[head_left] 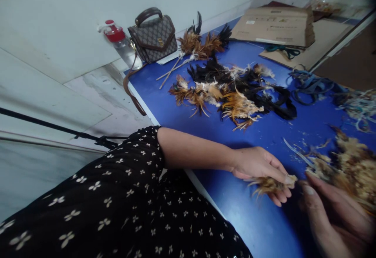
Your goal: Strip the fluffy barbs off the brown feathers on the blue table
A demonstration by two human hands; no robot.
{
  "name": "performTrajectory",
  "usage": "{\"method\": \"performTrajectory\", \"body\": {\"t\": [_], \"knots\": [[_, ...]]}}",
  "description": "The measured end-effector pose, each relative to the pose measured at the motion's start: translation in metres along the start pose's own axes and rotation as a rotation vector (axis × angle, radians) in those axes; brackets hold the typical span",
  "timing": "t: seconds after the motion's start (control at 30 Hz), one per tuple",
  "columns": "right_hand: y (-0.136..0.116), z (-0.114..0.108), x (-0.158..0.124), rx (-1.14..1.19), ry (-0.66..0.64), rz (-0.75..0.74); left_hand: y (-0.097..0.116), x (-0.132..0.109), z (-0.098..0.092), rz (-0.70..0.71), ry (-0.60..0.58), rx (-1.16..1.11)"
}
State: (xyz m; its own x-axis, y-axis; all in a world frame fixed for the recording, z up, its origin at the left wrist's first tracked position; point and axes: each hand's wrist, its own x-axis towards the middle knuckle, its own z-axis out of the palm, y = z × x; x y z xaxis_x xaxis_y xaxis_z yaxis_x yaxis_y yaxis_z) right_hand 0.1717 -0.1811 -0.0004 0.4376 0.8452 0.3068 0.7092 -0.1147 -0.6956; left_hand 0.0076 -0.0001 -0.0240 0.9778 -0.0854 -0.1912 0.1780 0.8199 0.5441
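Observation:
My left hand (266, 166) is closed round a small bunch of brown feathers (268, 185), thumb pressed on its pale quill end. To its right, my right hand (331, 211) has thumb and forefinger tips close together in a pinch. Whatever lies between those tips is too small or blurred to make out. Just beyond the right hand spreads a heap of tan and brown feathers (360, 168), partly covered by its fingers. One long pale feather (296, 152) sticks out from the heap's left side.
Brown and black feather bundles (241, 105) lie across the blue table (188, 119). Behind them are feathered sticks (173, 69), a handbag (154, 38) and a red-capped bottle (120, 44). Cardboard (273, 26), blue strips (311, 85) and tangled threads (362, 107) occupy the right side.

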Motion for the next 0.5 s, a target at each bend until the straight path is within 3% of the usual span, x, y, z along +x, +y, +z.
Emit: {"method": "performTrajectory", "body": {"t": [0.2, 0.33, 0.4, 0.5], "knots": [[-0.028, 0.000, -0.002, 0.097, -0.058, -0.154, 0.000, -0.001, 0.001, 0.033, 0.010, 0.024], [-0.025, -0.003, 0.000, 0.053, -0.061, -0.100, -0.001, 0.002, 0.002, 0.064, 0.080, 0.039], [-0.023, -0.008, 0.011, 0.005, -0.032, -0.067, 0.000, 0.003, 0.003, 0.069, 0.105, 0.034], [-0.015, -0.015, 0.042, -0.192, 0.008, -0.160, 0.000, 0.002, 0.007, 0.073, 0.130, 0.038]]}}
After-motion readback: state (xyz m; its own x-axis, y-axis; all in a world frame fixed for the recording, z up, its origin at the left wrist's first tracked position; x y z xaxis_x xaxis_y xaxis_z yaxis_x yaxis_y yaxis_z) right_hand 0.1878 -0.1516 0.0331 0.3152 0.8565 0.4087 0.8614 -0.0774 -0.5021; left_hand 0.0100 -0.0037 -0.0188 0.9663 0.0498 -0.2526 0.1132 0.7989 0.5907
